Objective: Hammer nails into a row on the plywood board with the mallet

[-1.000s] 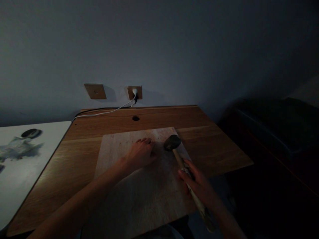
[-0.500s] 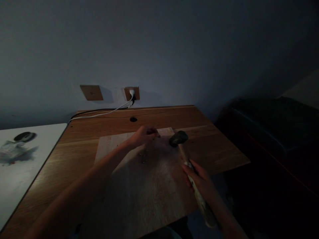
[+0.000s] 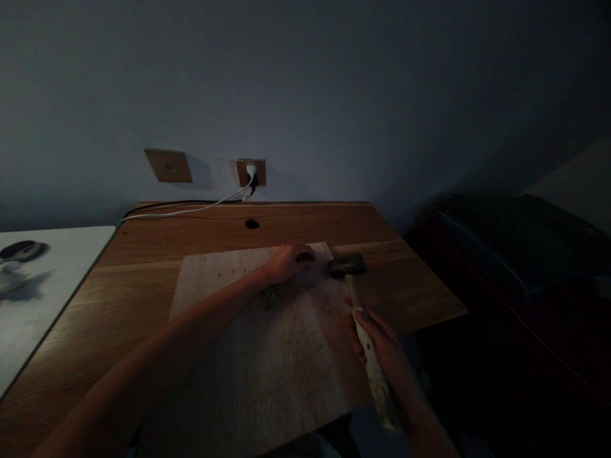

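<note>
A pale plywood board (image 3: 267, 356) lies on a wooden desk (image 3: 143, 267), dotted with a row of small dark marks near its far edge. My left hand (image 3: 289, 262) rests at the board's far right corner, fingers pinched together on something too small to make out. My right hand (image 3: 377, 346) grips the light wooden handle of a hammer (image 3: 356, 286). The dark hammer head (image 3: 346, 264) hovers just right of my left fingertips. A small dark cluster (image 3: 270, 298) sits on the board below my left hand.
Two wall plates (image 3: 168, 165) sit above the desk; a white cable (image 3: 191, 208) runs from the plugged one. A cable hole (image 3: 251, 223) is near the desk's back edge. A white surface (image 3: 42, 280) adjoins on the left, dark furniture (image 3: 515, 254) on the right.
My left hand moved from the middle of the board up to its far right corner and pinched. The hammer head shifted right and then came in close to those fingertips.
</note>
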A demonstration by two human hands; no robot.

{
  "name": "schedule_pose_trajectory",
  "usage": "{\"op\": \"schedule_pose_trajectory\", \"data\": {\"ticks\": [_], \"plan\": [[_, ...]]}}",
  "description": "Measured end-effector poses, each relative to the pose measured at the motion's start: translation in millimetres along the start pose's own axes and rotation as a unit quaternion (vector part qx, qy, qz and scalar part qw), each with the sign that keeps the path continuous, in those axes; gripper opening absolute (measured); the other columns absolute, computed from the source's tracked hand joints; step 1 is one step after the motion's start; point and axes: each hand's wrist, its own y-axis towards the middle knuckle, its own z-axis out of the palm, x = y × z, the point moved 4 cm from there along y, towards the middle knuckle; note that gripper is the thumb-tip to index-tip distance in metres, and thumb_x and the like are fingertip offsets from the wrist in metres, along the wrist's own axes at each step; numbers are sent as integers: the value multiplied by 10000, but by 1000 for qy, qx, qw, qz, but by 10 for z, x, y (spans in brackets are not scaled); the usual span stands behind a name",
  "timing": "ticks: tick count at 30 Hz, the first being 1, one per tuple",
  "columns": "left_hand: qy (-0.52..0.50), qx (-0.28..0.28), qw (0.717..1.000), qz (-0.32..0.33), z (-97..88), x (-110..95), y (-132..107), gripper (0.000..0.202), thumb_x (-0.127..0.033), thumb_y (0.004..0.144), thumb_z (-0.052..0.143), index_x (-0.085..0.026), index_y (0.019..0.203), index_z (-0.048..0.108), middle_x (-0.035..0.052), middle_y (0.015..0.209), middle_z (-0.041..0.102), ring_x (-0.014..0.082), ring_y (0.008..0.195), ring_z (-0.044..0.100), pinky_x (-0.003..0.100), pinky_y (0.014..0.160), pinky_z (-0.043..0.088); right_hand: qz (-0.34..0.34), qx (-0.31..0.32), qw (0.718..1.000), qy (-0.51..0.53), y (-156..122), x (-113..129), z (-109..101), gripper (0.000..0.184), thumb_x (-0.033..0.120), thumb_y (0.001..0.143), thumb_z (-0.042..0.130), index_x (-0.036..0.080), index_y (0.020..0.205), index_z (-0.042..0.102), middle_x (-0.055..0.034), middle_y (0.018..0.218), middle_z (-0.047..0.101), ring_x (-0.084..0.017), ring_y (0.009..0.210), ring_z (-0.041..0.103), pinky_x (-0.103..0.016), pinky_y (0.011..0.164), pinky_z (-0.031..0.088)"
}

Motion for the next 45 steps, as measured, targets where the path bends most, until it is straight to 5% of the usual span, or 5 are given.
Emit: {"op": "schedule_pose_trajectory", "data": {"ticks": [15, 23, 33, 41, 45], "plan": [[59, 9, 998, 10, 37, -24, 12, 219, -31, 822, 673, -166, 959, 777, 64, 962, 784, 216, 889, 725, 316, 853, 552, -7, -1, 1000, -27, -34, -27, 25, 549, 606, 742, 833, 186, 1080, 726, 68, 552, 625, -91, 406, 524, -168, 368, 419], [70, 15, 997, 22, 65, -20, 28, 165, -55, 815, 677, -181, 911, 721, 44, 929, 749, 209, 878, 703, 312, 848, 547, 64, 9, 997, -41, -55, -7, -37, 619, 593, 764, 811, 222, 1235, 654, 67, 665, 668, -95, 393, 546, -182, 332, 404], [60, 20, 998, -7, 58, -8, 20, 338, -67, 821, 738, -171, 1135, 667, 61, 1002, 782, 214, 934, 749, 318, 864, 571, -61, 69, 986, -140, -7, 247, 148, 417, 637, 877, 669, 238, 849, 550, 109, 503, 494, -72, 355, 405, -168, 332, 345], [54, 30, 998, -22, 60, 2, 13, 407, -64, 844, 728, -181, 1227, 649, 47, 1017, 805, 201, 933, 777, 298, 867, 586, -107, 73, 972, -195, 65, 310, 303, 551, 556, 929, 604, 180, 1332, 577, 119, 525, 499, -116, 365, 462, -210, 344, 399], [66, 24, 997, -28, 61, 4, 29, 440, -45, 816, 742, -173, 1230, 663, 61, 1033, 813, 219, 954, 784, 298, 874, 587, -99, 73, 967, -223, 79, 294, 326, 604, 570, 895, 608, 171, 1349, 603, 105, 608, 491, -96, 370, 438, -200, 314, 353]]}}
